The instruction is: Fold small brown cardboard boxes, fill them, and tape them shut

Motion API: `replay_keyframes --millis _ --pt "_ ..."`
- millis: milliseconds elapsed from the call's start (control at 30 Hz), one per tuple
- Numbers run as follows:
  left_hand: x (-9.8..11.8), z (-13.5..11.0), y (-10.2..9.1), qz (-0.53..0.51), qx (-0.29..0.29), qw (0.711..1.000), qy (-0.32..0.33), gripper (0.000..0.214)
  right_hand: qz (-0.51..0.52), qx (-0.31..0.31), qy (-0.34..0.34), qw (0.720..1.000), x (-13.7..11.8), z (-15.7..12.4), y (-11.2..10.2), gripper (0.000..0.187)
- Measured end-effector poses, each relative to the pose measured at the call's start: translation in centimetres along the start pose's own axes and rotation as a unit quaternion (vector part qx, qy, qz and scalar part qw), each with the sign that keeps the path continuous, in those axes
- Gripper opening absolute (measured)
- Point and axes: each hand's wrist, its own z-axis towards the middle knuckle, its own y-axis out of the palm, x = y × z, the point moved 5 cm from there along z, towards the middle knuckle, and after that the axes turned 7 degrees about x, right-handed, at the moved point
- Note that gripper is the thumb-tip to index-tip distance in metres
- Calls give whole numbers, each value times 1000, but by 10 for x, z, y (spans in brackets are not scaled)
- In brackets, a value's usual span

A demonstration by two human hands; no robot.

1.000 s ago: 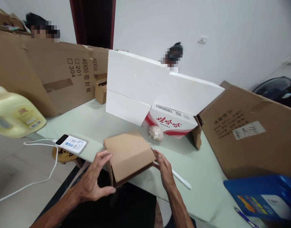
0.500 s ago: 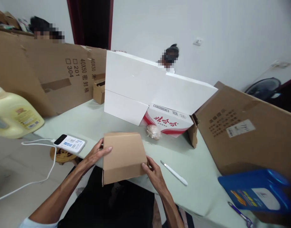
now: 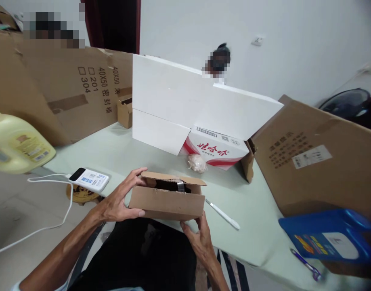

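A small brown cardboard box (image 3: 170, 202) is held between my two hands at the table's near edge. Its top gapes along one side, and something dark with a silvery band (image 3: 181, 186) shows inside; I cannot make out what it is. My left hand (image 3: 124, 200) grips the box's left end, thumb on the near face. At the lower right corner my right hand (image 3: 199, 236) holds on, partly beneath the box. A white-handled craft knife (image 3: 223, 215) lies just right of the box. Beyond it sits a crumpled clear plastic ball (image 3: 197, 163).
White panels (image 3: 161, 95) and a red-and-white carton (image 3: 217, 147) stand across the table. Large cardboard sheets (image 3: 318, 161) flank it. A power bank (image 3: 90, 180) with a cable and a yellow jug (image 3: 22, 141) are left; a blue bottle (image 3: 327, 236) and purple razor (image 3: 306, 263) right.
The box has been tilted and turned in my hands, so its gaping side now faces up. My left hand has shifted its hold on the left end; my right hand has slid lower.
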Motion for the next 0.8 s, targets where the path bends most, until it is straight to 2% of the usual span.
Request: replay_keyframes --millis 67,167,233,367,433,533,667,800 --pt "6 0 -2 5 -12 1000 0 58 -3 7 -28 1000 -7 1 -8 67" --pt "10 -1 -4 12 -11 1000 -2 52 0 41 -114 993 -32 4 -24 67" --pt "9 -3 -3 16 -4 1000 8 51 -16 67 -189 980 -58 5 -35 55" --pt "4 -10 2 6 -3 999 35 66 -95 95 -311 941 -117 13 -50 31" --pt "3 -12 2 2 -3 999 49 72 -119 70 -347 928 -142 24 -53 27" --pt "5 -12 2 -1 -1 997 72 78 -154 0 -379 912 -166 46 -53 21" --pt "8 -10 2 -3 -9 997 70 78 -222 -94 -411 879 -180 73 -45 19" --pt "12 -8 2 6 -17 999 48 68 -270 -130 -468 832 -185 84 -28 18"
